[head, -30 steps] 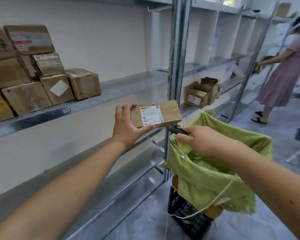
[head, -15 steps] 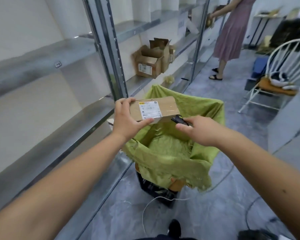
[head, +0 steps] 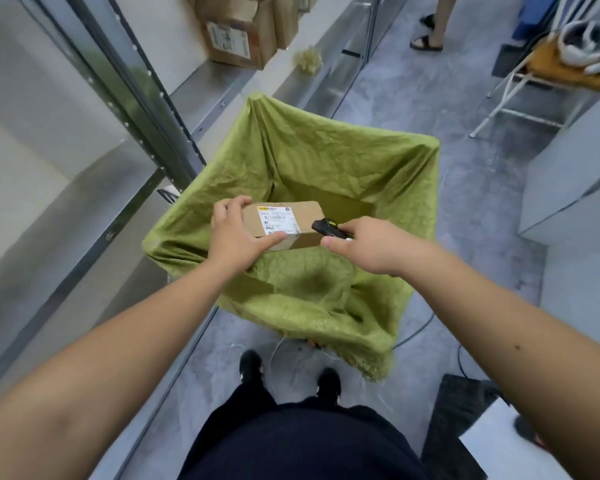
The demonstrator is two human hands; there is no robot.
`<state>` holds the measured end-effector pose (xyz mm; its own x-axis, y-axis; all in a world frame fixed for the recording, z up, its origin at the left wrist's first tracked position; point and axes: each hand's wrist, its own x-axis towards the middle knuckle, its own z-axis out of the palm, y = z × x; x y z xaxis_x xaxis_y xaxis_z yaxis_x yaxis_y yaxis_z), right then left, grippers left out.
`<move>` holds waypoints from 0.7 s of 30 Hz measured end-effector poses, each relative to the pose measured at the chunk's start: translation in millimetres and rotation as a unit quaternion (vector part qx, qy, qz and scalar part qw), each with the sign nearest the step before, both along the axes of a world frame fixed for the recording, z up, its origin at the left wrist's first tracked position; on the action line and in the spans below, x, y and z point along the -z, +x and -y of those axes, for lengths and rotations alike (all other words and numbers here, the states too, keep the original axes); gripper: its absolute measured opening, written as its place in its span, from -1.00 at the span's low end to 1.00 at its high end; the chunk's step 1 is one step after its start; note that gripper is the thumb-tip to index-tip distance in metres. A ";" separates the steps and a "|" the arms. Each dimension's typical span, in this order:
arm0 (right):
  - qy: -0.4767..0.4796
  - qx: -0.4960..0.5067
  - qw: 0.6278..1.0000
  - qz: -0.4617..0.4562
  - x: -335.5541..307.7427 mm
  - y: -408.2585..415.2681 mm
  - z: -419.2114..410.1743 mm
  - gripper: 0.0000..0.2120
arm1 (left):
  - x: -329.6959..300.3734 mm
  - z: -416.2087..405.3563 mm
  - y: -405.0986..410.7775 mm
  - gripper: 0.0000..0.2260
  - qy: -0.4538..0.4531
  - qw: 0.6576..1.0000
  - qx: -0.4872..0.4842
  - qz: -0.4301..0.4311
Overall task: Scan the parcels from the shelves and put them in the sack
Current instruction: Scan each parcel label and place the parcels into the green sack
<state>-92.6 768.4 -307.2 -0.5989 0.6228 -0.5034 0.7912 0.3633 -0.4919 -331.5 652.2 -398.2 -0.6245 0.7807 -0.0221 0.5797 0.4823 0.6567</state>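
1. Head view: my left hand (head: 234,233) holds the parcel (head: 284,223) by its left end, fingers curled over the far top edge and thumb pressed flat along the near edge by the label (head: 278,220).
2. The parcel hangs level over the open mouth of the sack (head: 326,157), above the near side, touching nothing but my hand.
3. My right hand (head: 371,247) is curled round the scanner (head: 328,229), whose nose sits just beside the parcel's right end, near the label.
4. I judge it light: one hand carries it from one end and it does not droop.
5. The cardboard looks stiff and dry, with sharp corners, so it should not slip or bend under a firm pinch.
6. The best hold is where I have it, across the short end, thumb clear of the barcode so the scanner can read it.
7. I cannot tell what is inside, so I would lower it rather than throw it.
8. The sack is soft and crumpled; its folded rim could catch a corner, so the middle of the opening is the place to aim.
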 end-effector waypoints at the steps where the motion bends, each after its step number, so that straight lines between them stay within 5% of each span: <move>1: -0.009 0.005 1.000 0.008 7.0 -3.6 -3.1 -0.54 | 9.2 -6.6 -3.6 -0.13 -0.028 1.000 0.006 0.010; 6: -0.044 0.020 0.997 0.059 43.6 -28.4 -12.8 -0.45 | 64.6 -41.2 -22.5 -0.08 -0.150 0.985 0.052 0.069; 11: -0.094 0.062 0.986 0.126 76.2 -53.9 -18.3 -0.43 | 122.0 -66.2 -46.2 -0.06 -0.297 0.932 0.158 0.134; 21: -0.157 0.172 0.955 0.181 117.8 -80.5 -21.8 -0.45 | 189.1 -70.0 -71.8 -0.23 -0.426 0.841 0.254 0.216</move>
